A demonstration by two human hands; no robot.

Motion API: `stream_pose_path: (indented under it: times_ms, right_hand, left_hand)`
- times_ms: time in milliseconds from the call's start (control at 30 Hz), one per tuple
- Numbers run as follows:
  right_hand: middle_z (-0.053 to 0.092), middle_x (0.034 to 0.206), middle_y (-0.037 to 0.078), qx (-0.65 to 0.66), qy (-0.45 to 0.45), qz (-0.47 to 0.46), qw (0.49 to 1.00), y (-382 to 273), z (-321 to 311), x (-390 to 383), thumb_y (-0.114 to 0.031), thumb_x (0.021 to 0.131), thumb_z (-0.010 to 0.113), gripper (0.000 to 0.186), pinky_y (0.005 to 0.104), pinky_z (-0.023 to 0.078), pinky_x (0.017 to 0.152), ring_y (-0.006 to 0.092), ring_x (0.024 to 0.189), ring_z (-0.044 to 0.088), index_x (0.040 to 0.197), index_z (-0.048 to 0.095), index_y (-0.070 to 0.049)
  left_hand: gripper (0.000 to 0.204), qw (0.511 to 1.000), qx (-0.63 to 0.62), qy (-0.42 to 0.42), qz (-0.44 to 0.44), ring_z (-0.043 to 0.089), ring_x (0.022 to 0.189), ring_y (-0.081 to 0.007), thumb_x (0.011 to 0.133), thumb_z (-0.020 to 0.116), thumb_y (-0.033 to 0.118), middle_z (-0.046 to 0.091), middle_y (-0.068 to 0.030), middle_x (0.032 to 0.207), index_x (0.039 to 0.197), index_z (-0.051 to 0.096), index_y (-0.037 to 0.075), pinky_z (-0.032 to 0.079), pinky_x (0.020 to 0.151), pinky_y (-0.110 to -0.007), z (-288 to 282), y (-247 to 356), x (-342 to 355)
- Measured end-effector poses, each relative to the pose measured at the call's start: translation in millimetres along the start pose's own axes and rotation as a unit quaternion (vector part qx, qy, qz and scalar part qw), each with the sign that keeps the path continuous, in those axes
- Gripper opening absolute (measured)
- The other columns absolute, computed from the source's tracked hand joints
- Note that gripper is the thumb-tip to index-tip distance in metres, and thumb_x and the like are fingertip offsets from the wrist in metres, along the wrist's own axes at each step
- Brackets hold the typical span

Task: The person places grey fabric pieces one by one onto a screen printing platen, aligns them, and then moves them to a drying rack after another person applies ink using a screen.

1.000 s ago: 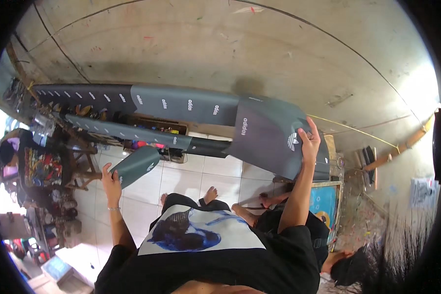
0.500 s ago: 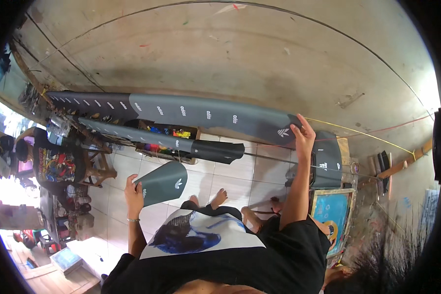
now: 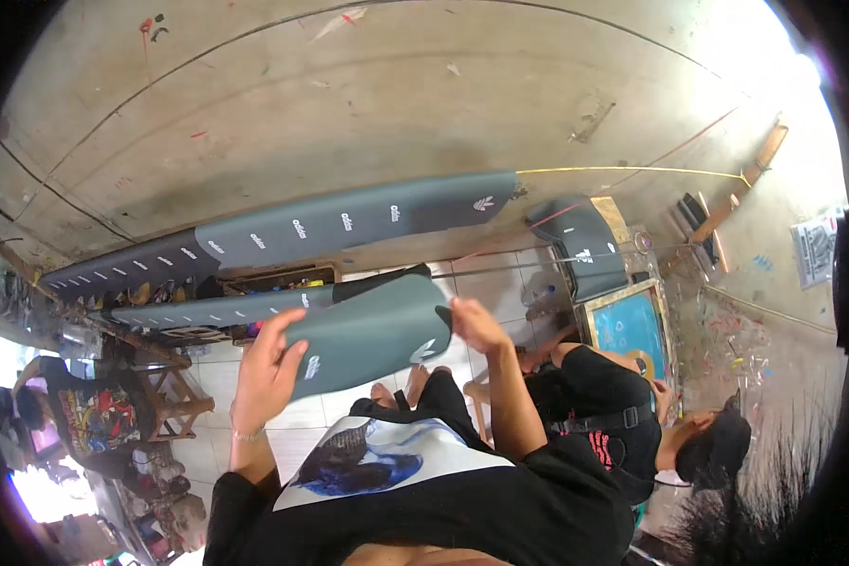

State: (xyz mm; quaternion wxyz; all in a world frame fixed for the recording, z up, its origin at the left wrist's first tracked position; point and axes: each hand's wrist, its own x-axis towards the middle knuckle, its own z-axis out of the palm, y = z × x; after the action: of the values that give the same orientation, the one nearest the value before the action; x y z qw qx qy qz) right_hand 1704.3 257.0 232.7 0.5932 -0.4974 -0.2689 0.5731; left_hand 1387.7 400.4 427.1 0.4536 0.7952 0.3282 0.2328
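Observation:
Between my hands, in the head view, is a loose grey-green sheet (image 3: 368, 321) with white printed marks, gently curved. My left hand (image 3: 269, 373) grips its left side, thumb over the face. My right hand (image 3: 481, 330) has its curled fingertips at the sheet's right edge, pinching it. Behind it, a long row of overlapping dark grey sheets (image 3: 321, 222) with similar white marks hangs along a yellow cord (image 3: 632, 168) by the wall. A second, lower row (image 3: 208, 314) runs parallel, partly hidden by the sheet I hold.
A seated person (image 3: 85, 415) is at the left beside a wooden stool (image 3: 179, 406). Another person (image 3: 604, 415) sits close at my right near a blue printing screen (image 3: 623, 325). Dark panels (image 3: 594, 278) lie at the back right. A crate (image 3: 264, 278) stands under the rows.
My right hand has left the upper row and come down to the loose sheet. My left hand has lifted that sheet rightward, towards the middle. The person at right shows more.

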Motion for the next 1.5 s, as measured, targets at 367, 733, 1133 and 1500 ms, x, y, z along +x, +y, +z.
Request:
stream_pose_path:
  times_ms: [367,733,1133,1500]
  right_hand:
    - [0.066,0.1,0.008,-0.019,0.17,-0.336,0.926,-241.8,-57.1,-16.6,-0.007,0.086,0.062,0.024,0.0293,0.047,0.083,0.0147,0.089,0.061,0.107,0.062,0.004]
    - [0.062,0.079,0.002,-0.096,0.3,-0.243,0.917,-179.1,-158.4,42.2,-0.004,0.084,0.067,0.022,0.0183,0.042,0.063,0.006,0.072,0.055,0.103,0.058,-0.001]
    - [0.061,0.085,0.003,-0.151,0.293,-0.35,0.877,-178.2,-143.2,62.4,0.0,0.084,0.066,0.046,0.0176,0.039,0.058,0.0057,0.072,0.054,0.125,0.045,-0.003]
    - [0.054,0.088,0.007,-0.162,0.682,-0.4,0.591,-92.2,-77.9,60.8,0.002,0.083,0.058,0.034,0.0304,0.046,0.071,0.0163,0.078,0.052,0.116,0.052,0.001]
  left_hand:
    - [0.066,0.968,-0.204,0.064,0.127,0.047,0.065,-0.0097,0.086,0.062,0.002,0.056,-0.0078,0.075,0.14,0.024,0.005,0.043,0.061,-0.024,111.8,72.1,175.0]
    - [0.057,0.989,-0.028,0.142,0.009,0.064,0.071,-0.0209,0.082,0.069,0.013,0.066,-0.0095,0.081,0.126,0.035,0.0,0.049,0.067,-0.032,199.8,3.1,208.7]
    - [0.045,0.953,0.141,0.1,-0.249,0.066,0.073,-0.0302,0.082,0.065,0.021,0.067,-0.0139,0.08,0.119,0.045,0.004,0.052,0.067,-0.041,189.8,-169.9,-38.6]
    - [0.022,0.748,-0.152,0.136,-0.632,0.062,0.056,-0.0252,0.08,0.064,0.032,0.064,-0.0132,0.067,0.087,0.063,0.011,0.045,0.047,-0.04,199.1,-401.9,-453.3]
